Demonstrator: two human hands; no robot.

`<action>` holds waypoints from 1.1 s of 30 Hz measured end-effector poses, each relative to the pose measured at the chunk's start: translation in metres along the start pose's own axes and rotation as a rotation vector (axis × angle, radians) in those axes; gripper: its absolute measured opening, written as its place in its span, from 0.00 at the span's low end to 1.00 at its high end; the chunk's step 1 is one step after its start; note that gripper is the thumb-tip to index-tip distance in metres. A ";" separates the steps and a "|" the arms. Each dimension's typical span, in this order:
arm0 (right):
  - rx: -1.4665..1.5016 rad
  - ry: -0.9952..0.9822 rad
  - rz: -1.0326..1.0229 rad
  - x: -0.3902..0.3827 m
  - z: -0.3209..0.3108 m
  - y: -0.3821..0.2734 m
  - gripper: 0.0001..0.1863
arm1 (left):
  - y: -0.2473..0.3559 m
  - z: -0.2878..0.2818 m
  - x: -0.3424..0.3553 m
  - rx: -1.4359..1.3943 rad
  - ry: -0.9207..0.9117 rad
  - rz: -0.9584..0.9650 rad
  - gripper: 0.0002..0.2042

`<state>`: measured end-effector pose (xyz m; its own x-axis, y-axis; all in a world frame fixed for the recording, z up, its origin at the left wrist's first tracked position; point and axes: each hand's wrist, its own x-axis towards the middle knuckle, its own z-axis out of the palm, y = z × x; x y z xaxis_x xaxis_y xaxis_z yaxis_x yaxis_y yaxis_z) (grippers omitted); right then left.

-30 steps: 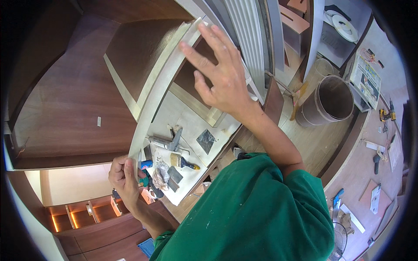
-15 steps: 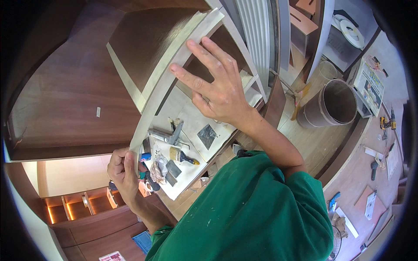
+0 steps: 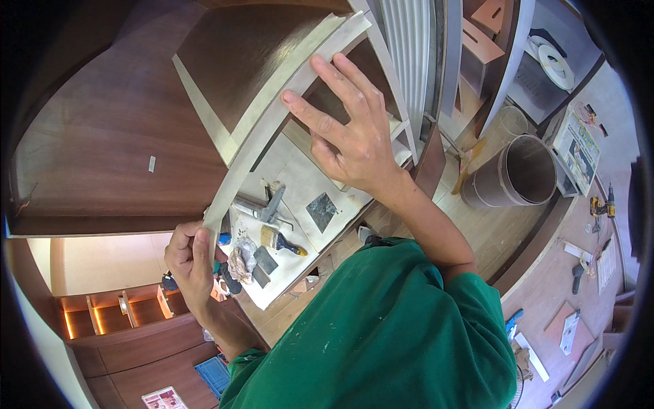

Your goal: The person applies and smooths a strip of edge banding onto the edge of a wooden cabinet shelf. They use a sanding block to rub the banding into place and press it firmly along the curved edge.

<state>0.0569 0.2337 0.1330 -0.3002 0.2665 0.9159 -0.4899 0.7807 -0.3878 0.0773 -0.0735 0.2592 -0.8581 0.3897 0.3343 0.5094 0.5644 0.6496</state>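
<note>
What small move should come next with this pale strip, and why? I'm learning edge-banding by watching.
Probably slide the right hand down along the pale strip, pressing as it goes. That hand lies flat on the strip's upper part against the curved brown panel, while the left hand pinches its lower end, so the stretch between them looks not yet pressed.

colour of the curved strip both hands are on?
Pale cream curved strip, against dark brown panel; head view.
</note>
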 end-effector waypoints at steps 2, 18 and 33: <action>0.002 -0.003 0.003 0.000 -0.001 0.000 0.41 | 0.001 -0.001 0.001 -0.016 -0.012 -0.006 0.11; -0.020 -0.163 -0.188 -0.022 0.032 -0.017 0.43 | -0.003 -0.008 0.003 0.001 -0.020 -0.013 0.11; -0.087 -0.010 0.060 0.020 -0.008 0.049 0.47 | -0.014 -0.003 0.007 -0.089 0.006 -0.047 0.10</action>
<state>0.0337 0.2813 0.1331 -0.3351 0.3093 0.8900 -0.3980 0.8097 -0.4313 0.0643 -0.0807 0.2541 -0.8814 0.3597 0.3062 0.4611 0.5146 0.7229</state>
